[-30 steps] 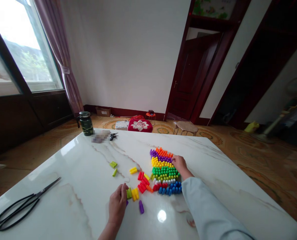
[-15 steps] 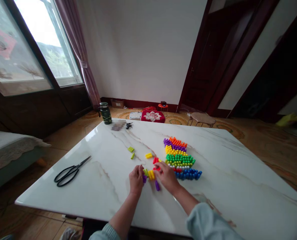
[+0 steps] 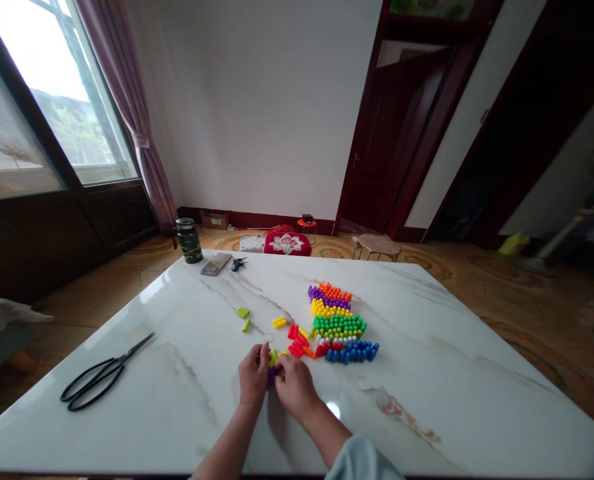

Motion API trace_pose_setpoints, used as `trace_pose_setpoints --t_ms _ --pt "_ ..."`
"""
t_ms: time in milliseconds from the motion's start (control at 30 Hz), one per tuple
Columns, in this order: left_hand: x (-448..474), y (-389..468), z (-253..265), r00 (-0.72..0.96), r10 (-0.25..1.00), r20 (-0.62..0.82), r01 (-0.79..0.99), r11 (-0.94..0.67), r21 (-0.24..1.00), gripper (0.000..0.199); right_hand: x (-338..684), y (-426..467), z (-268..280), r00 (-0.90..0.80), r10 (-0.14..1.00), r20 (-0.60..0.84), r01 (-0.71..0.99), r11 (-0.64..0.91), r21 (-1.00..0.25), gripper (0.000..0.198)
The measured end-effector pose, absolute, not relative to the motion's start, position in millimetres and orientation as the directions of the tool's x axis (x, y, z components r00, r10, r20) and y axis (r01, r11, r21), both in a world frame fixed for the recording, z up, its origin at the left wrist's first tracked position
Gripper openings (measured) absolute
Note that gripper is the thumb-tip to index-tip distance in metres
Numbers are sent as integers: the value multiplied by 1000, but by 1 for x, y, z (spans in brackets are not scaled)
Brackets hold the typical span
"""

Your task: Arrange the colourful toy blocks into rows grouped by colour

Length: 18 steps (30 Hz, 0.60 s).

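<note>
My left hand [image 3: 253, 377] is closed, its fingers pinched at the left end of a small cluster of purple and lime-green plastic beads [image 3: 271, 375]. Right beside it, my right hand [image 3: 297, 383] has its fingers curled on the cluster's other side, hiding most of it. Red tube-shaped beads [image 3: 299, 346] lie just beyond my right hand, with an orange bead [image 3: 310, 353] against them. A pair of yellow beads [image 3: 279, 323] is farther off, and lime-green beads [image 3: 243, 312] lie to the left.
Rows of round coloured beads [image 3: 339, 325] stand on the right of the marble-patterned table [image 3: 427, 380]. Black-handled scissors [image 3: 107, 373] lie at the left. A camouflage flask [image 3: 189, 241], a phone [image 3: 217, 264] and keys [image 3: 237, 265] are at the far left corner.
My right hand has moved in close to my left, uncovering the red beads. The loose purple bead no longer shows apart from the cluster. The head view has shifted right.
</note>
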<state>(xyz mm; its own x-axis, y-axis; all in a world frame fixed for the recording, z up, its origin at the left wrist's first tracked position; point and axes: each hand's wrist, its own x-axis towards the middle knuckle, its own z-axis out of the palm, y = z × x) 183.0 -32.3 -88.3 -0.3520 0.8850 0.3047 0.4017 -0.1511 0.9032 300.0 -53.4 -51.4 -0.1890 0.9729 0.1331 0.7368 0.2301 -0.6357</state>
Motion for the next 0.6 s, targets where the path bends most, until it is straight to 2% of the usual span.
trace_pose_setpoints --t_ms 200,300,400,500,600 --pt "185 -35 -82 -242 920 310 394 -199 897 41 294 -53 -51 -164 982 96 725 186 -663 25" --pt "184 -35 -84 -231 927 295 381 -193 904 42 295 -56 -49 -197 973 125 702 228 -675 34" --pt "182 -33 -87 -255 919 302 395 -186 900 46 305 -59 -44 -219 962 163 667 269 -695 34" --pt "183 -29 -91 -242 902 357 435 -228 871 47 335 -53 -32 -136 959 248 582 280 -764 29" --pt "184 -27 -93 -211 897 389 477 -253 842 45 387 -30 -17 40 942 334 513 267 -816 20"
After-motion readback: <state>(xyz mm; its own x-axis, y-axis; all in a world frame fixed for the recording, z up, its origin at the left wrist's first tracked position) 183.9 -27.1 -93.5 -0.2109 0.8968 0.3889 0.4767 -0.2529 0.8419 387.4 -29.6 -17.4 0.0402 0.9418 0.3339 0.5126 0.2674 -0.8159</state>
